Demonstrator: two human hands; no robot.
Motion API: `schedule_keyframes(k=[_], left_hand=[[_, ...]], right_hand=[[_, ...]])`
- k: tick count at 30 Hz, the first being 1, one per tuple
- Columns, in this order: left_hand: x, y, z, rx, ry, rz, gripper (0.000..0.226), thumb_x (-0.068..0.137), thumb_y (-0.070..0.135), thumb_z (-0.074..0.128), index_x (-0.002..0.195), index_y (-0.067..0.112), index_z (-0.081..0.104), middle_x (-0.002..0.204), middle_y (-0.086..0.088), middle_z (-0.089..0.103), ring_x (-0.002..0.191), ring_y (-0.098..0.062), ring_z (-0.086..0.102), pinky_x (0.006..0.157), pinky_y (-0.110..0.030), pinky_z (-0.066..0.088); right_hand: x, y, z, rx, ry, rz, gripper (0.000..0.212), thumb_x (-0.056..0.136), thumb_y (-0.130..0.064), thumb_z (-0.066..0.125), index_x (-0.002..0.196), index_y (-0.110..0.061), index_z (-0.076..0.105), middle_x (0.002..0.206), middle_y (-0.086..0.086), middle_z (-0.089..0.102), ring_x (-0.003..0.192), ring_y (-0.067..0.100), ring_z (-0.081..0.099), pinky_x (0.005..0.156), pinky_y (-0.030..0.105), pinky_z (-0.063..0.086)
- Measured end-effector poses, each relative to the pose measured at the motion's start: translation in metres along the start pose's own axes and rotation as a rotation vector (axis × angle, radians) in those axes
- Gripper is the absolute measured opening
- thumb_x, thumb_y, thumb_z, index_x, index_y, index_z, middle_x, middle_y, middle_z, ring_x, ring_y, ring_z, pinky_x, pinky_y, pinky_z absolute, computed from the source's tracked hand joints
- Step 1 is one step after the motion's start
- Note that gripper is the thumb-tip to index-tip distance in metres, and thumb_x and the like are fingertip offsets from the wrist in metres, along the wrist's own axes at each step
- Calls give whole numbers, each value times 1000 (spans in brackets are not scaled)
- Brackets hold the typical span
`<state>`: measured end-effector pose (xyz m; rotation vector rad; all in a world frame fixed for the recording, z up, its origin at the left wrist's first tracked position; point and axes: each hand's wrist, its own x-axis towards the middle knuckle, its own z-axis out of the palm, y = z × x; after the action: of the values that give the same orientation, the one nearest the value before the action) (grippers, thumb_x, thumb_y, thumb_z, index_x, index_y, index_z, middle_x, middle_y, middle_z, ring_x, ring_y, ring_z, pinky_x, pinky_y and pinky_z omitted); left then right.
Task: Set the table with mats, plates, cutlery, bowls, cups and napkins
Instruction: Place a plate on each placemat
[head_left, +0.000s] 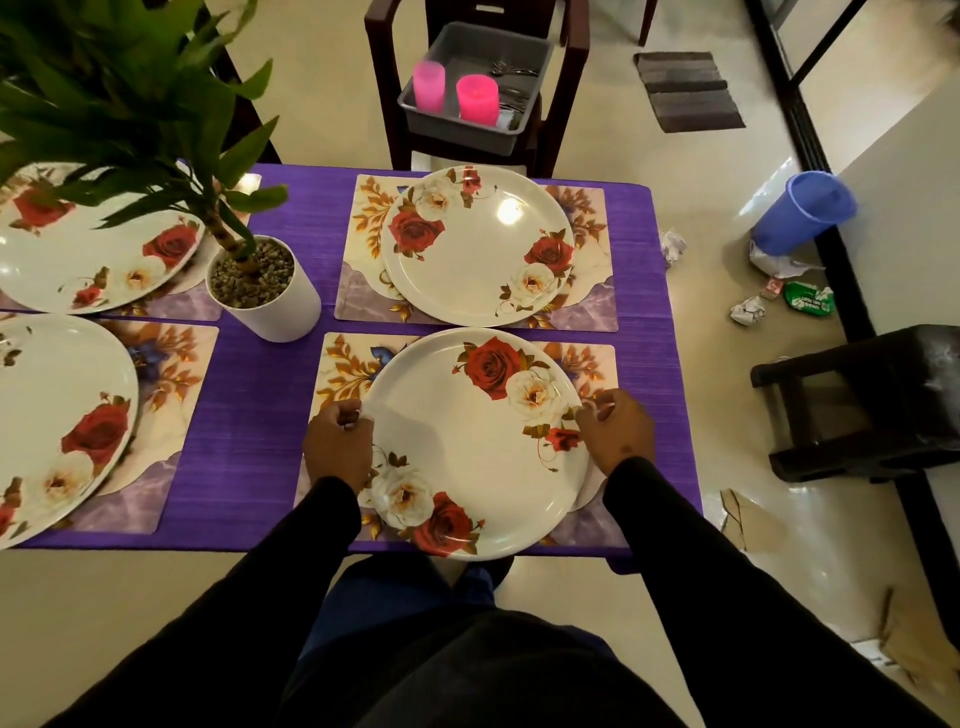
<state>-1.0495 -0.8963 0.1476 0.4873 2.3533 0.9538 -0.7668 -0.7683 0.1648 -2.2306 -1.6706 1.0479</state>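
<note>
Looking down at the table (270, 395) with its purple cloth: four floral mats, each bearing a rose-print plate. Far right mat (358, 249) carries the far plate (478, 244); two more plates, upper left (78, 260) and lower left (52, 415), run out of view at the left edge. A potted plant (260, 280) in a white pot stands between the left and right settings.

The near plate (467, 447) lies on the near right mat (337, 374), its near rim overhanging the table edge. You hold it at both sides: your left hand (337, 447) grips the left rim with fingers curled over it, your right hand (615, 428) pinches the right rim, fingers curled.

Beyond the table, a grey tub (467, 119) sits on a dark chair (571, 78); inside it stand two pink cups (428, 85) and some cutlery (511, 70), details too small to tell.

On the floor at right: a tipped blue bin (802, 213) and crumpled litter (748, 309).
</note>
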Motion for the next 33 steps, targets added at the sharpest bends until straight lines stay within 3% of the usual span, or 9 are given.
schedule_keyframes(k=[5,8,13,17,23,27,33], left_hand=[[5,-2,-3,19,25,25,31,92,14,64,123,12,67,117,-6,67,109,-24,61,86,-33,47],[17,-8,-12,66,59,-7,32,93,14,61,124,11,67,123,-10,67,117,-28,59,94,-40,48],[40,-16,-36,99,143,-103,26,92,12,65,117,8,69,117,-13,70,112,-32,62,95,-43,49],[50,-14,-45,110,62,-170,30,90,14,70,119,7,69,117,-11,70,111,-32,63,93,-39,48],[64,-18,-48,124,-31,-189,27,91,19,73,114,6,72,117,-14,72,110,-32,65,92,-39,50],[68,-15,-48,126,-73,-186,26,94,18,70,115,3,72,117,-15,71,111,-32,65,90,-38,49],[68,-17,-43,120,-46,-212,22,96,16,67,112,2,71,116,-18,71,107,-35,66,91,-45,54]], right_hand=[[11,-2,-3,35,67,7,24,93,-28,64,111,-13,62,114,8,63,106,25,58,85,33,48],[14,-1,-5,51,77,70,27,93,-30,64,114,-12,62,117,9,63,109,27,58,87,34,47],[16,5,-11,-1,87,147,24,94,-23,64,110,-6,63,112,12,65,109,31,58,83,30,41],[16,0,-13,-41,71,216,22,95,-21,63,110,-5,61,97,5,54,106,31,59,85,33,45],[19,-1,-10,-106,75,249,18,95,-19,64,99,-2,66,92,12,61,94,31,62,85,35,49],[22,-1,-10,-142,94,272,20,95,-20,64,100,-1,68,99,16,67,78,24,51,83,34,49],[16,-7,-10,-165,102,276,20,95,-16,63,101,2,67,102,19,67,97,34,63,90,39,51]])
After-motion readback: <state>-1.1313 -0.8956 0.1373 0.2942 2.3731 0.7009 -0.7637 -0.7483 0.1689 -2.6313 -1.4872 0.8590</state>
